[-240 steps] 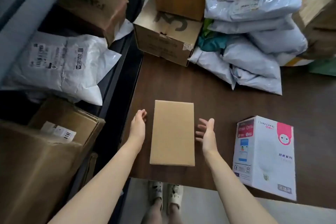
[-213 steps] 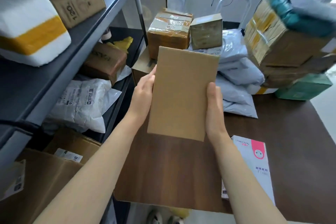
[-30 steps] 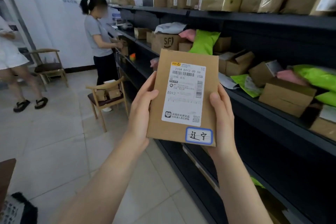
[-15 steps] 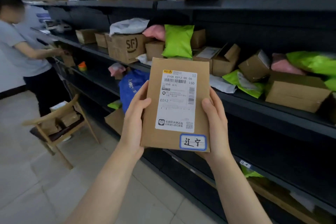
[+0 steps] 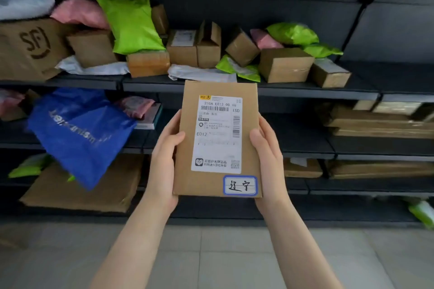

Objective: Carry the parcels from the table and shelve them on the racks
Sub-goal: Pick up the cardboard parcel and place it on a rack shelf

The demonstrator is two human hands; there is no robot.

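I hold a flat brown cardboard parcel (image 5: 187, 180) upright in front of me, its white shipping label and a blue-framed handwritten sticker facing me. My left hand (image 5: 164, 159) grips its left edge and my right hand (image 5: 267, 155) grips its right edge. Behind it stands the dark rack (image 5: 305, 91), seen head-on, with several shelf levels. The parcel hangs in the air a short way in front of the middle shelves, touching none of them.
The upper shelf carries brown boxes (image 5: 285, 64), green bags (image 5: 131, 23) and pink bags. A blue bag (image 5: 79, 131) hangs over the middle shelf at left. Flat cartons (image 5: 375, 122) lie at right. Dark bare shelf shows behind the parcel (image 5: 298, 141). Tiled floor (image 5: 223, 253) below.
My view has swung from along the aisle to face the rack squarely and closer. The other person and the chair have left view. Both hands keep the same hold on the parcel.
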